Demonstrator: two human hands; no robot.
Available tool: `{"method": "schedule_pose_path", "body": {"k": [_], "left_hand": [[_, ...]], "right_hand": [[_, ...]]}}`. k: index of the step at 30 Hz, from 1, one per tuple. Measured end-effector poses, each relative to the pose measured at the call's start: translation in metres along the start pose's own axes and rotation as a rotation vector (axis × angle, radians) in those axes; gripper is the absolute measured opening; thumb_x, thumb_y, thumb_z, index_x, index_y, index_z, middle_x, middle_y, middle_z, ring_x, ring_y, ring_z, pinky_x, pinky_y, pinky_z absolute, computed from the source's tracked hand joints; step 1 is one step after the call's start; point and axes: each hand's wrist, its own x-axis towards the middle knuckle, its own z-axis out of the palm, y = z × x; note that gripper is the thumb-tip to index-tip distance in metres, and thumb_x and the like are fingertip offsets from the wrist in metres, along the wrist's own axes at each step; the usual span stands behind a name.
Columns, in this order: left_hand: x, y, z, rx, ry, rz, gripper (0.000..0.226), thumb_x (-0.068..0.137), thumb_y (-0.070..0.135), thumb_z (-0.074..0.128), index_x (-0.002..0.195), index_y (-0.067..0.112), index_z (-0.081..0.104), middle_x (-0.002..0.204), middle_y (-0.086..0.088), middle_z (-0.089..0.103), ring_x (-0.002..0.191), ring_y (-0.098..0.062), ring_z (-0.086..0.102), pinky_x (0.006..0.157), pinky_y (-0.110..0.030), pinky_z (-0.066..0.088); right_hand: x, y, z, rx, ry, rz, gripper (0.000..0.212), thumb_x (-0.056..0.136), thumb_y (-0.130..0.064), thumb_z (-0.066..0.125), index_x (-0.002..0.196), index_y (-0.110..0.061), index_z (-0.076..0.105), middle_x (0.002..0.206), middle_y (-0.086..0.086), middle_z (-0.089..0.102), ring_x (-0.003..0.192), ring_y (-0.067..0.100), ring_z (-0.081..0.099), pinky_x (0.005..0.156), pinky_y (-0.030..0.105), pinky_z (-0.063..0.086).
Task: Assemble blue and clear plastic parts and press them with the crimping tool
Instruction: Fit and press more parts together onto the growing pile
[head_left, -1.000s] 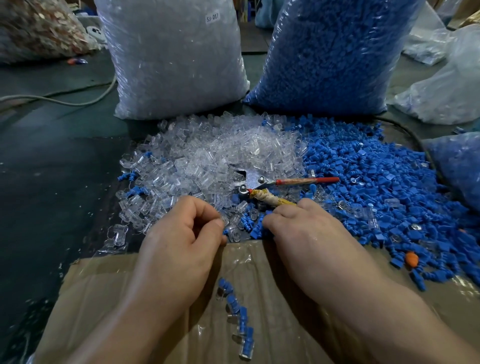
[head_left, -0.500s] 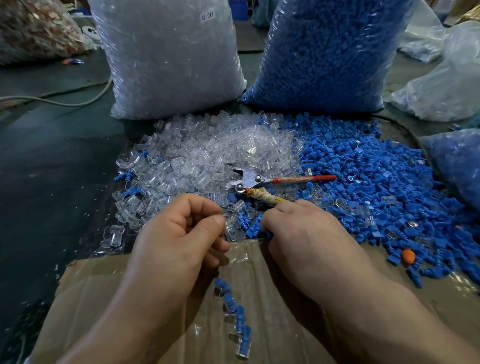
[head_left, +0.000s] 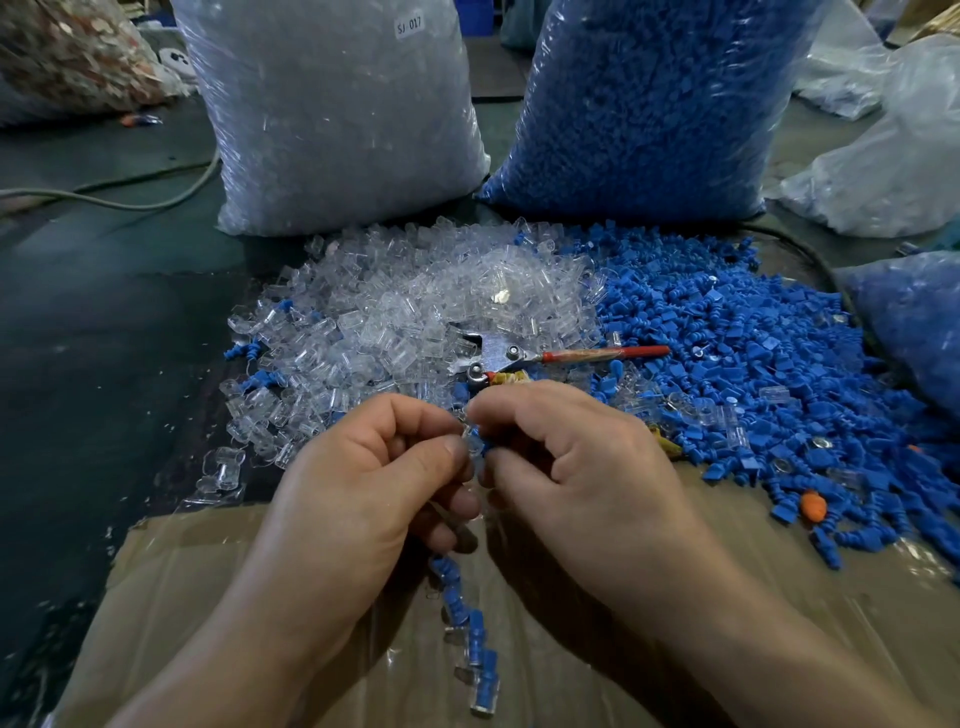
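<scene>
The left hand (head_left: 363, 483) pinches a clear part (head_left: 471, 442) and the right hand (head_left: 582, 467) a blue part (head_left: 487, 450), touching, above the cardboard (head_left: 208, 597) edge. The crimping tool (head_left: 519, 358) lies just beyond, between the glossy clear pile (head_left: 415, 301) and the matte blue pile (head_left: 753, 353). Dark floor (head_left: 104, 338) opens leftward. The bag label (head_left: 409, 24) reads "SJ 017".

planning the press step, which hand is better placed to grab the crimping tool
Likely right: the crimping tool lies just beyond the right hand, handles pointing right; the left hand is farther.
</scene>
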Motion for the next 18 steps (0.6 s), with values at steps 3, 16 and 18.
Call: {"method": "schedule_pose_path", "body": {"k": [3,16,18], "left_hand": [[-0.0007,0.0018,-0.0004,0.001,-0.025,0.002,0.021,0.090,0.004,0.065,0.080,0.021,0.073,0.065,-0.012,0.068,0.052,-0.022,0.065,0.043,-0.021,0.047],[-0.0050,0.0085,0.0041,0.004,0.044,-0.019,0.026,0.093,0.004,0.063,0.076,0.021,0.072,0.064,-0.012,0.069,0.051,-0.022,0.064,0.048,-0.033,0.056],[-0.0053,0.0091,0.0056,0.023,0.050,-0.008,0.024,0.092,0.003,0.064,0.076,0.019,0.071,0.062,-0.012,0.068,0.050,-0.020,0.064,0.047,-0.031,0.056]], "right_hand": [[0.0011,0.0006,0.0009,-0.016,-0.073,0.008,0.032,0.081,-0.011,0.062,0.106,-0.030,0.068,0.098,-0.011,0.064,0.095,0.002,0.057,0.083,0.015,0.040],[-0.0017,0.0046,-0.0002,0.445,-0.009,0.201,0.022,0.083,-0.020,0.064,0.097,-0.038,0.068,0.087,-0.009,0.072,0.077,0.017,0.070,0.070,0.041,0.059],[-0.0026,0.0026,0.0013,0.366,0.011,0.126,0.021,0.081,-0.022,0.065,0.097,-0.037,0.067,0.088,-0.012,0.070,0.080,0.014,0.069,0.073,0.039,0.058]]}}
